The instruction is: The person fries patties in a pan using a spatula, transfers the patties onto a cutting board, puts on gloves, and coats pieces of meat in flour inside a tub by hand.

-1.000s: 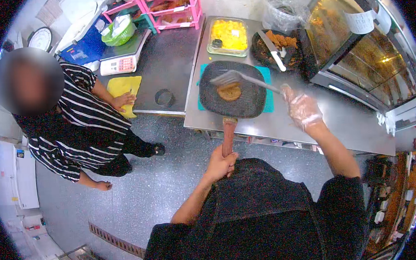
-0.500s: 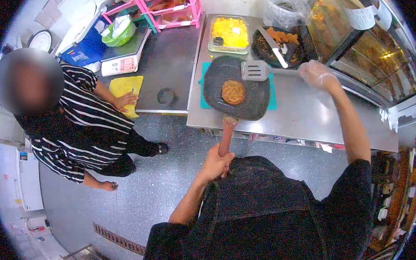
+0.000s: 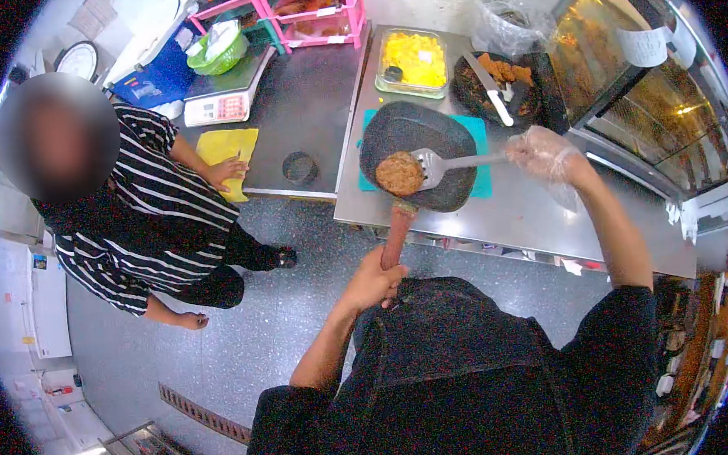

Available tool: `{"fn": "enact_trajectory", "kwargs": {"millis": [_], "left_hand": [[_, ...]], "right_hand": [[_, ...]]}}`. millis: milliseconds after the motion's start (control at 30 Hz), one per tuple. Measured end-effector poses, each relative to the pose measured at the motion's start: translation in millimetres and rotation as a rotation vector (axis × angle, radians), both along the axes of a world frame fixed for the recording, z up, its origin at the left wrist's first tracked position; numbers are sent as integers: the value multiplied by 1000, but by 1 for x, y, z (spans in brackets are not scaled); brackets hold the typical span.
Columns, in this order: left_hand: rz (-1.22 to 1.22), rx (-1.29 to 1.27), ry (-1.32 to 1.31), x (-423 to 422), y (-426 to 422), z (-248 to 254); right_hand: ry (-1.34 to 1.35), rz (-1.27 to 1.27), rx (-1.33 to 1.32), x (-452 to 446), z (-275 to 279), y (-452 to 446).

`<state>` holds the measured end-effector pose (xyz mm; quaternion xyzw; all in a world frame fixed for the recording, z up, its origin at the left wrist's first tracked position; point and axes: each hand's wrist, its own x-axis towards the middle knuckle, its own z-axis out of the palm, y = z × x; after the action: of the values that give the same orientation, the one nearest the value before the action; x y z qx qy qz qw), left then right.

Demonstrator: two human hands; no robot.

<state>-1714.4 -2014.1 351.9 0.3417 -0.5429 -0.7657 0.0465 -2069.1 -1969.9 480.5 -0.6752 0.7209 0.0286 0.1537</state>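
My left hand [image 3: 374, 280] is closed around the reddish-brown handle of a dark, square-cornered frying pan [image 3: 445, 129], above a teal mat [image 3: 482, 174] on the steel counter. A browned round patty [image 3: 400, 173] sits at the pan's left side. In my right hand [image 3: 547, 156], which wears a clear plastic glove, is a slotted spatula [image 3: 432, 168]. Its slotted blade meets the patty's right edge; whether it reaches underneath is hard to tell.
Behind the pan stand a glass container of yellow pieces [image 3: 414, 62] and a dark pan of fried food [image 3: 501, 81] with a white-handled knife [image 3: 500, 109]. At left, a person [image 3: 162, 190] rests a hand on a yellow cloth [image 3: 224, 146]. A glass display case [image 3: 665, 101] borders the right.
The spatula blade has come down from the pan's upper right to the patty's edge. The patty now appears slightly further left in the pan. My left hand keeps its hold.
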Motion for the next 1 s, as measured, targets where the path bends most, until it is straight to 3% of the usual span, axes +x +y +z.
{"fn": "enact_trajectory", "kwargs": {"millis": [133,267,367,433,467,533,667,767,833,867,933,1000], "left_hand": [[-1,46,29,1,-4,-13],[30,101,28,-2,-7,-17],[64,74,62,-4,-11,-23],[104,66,50,-2,-16,-25],[105,68,48,-1,-19,-26],[75,18,86,3,-27,-31],[92,13,88,7,-38,-35],[131,96,82,15,-46,-31],[183,52,29,28,-53,-28],[171,54,27,36,-57,-29],[246,-33,-10,53,-65,-33],[283,-52,-32,70,-67,-32]], "right_hand": [[176,-72,4,30,-7,8],[96,-30,-42,31,-21,20],[-7,-146,-113,21,-42,24],[-327,-208,6,13,-55,19],[-329,-206,9,6,-68,17],[-616,-421,72,0,-85,10],[-690,-496,162,3,-71,1],[-794,-589,26,-7,-62,5],[-853,-515,-187,-14,-41,12],[-853,-527,-190,-16,-29,14],[-605,-526,-205,-20,-12,13],[-562,-401,-169,-70,-64,36]]}}
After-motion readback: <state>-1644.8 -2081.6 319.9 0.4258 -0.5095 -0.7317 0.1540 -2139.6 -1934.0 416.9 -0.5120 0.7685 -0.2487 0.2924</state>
